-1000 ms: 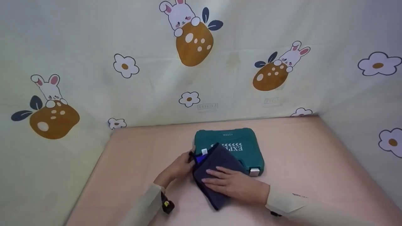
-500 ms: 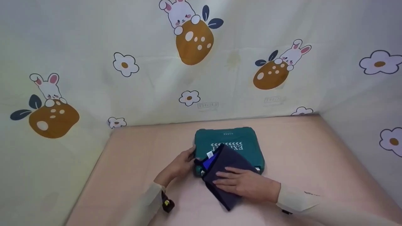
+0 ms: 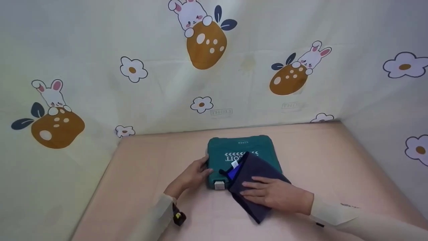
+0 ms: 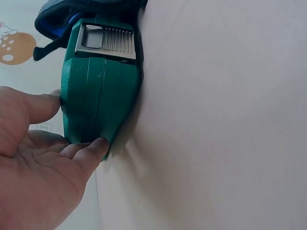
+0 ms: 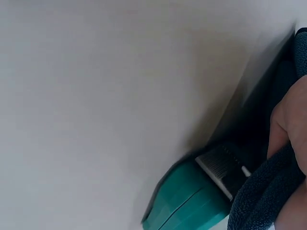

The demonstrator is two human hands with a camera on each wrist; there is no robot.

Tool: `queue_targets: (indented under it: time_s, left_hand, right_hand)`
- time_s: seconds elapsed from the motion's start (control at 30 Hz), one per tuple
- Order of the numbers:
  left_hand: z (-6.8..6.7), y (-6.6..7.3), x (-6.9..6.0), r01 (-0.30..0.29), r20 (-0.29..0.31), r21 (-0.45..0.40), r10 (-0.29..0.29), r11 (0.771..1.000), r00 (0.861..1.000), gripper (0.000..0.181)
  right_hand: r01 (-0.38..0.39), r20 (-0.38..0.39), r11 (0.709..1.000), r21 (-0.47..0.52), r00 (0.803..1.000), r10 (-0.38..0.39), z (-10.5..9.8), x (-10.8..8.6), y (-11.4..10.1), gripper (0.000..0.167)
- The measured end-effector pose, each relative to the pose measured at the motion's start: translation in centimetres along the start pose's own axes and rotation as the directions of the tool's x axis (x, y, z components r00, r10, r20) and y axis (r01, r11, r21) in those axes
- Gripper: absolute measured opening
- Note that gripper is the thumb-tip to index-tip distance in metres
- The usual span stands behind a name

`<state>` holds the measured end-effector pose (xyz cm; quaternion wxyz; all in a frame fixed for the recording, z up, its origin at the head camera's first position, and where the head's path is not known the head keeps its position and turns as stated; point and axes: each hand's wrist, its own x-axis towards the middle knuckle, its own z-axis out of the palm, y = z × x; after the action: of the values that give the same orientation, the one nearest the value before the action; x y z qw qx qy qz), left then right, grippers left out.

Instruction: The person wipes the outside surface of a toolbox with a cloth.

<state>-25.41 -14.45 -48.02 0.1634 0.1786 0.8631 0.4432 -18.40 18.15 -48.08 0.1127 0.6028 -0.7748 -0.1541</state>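
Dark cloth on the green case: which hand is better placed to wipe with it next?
The right hand, probably: it rests on the dark cloth, which overlaps the green case. The left hand grips the case's left end.

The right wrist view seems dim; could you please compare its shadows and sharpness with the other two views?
Right wrist: deep shadow beside the dark blue fleecy cloth, green plastic case slightly soft; left wrist: brighter, silver metal latch crisp; head: white case lettering blurry.
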Motion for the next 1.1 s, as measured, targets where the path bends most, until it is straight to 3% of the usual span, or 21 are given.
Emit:
queue_targets:
  time_s: [0.43,1.1]
  left_hand:
    - [0.4,0.0,-0.1,0.037,-0.013,0.038,-0.037,0.999,0.999,0.071]
    - [0.3,0.0,-0.1,0.027,-0.016,0.057,-0.026,0.998,1.000,0.070]
  right_hand:
    - [0.019,0.015,0.998,-0.064,1.000,-0.018,0.2,-3.4,0.4,0.075]
    - [0.007,0.028,0.999,-0.036,1.000,-0.006,0.1,-5.3,0.4,0.073]
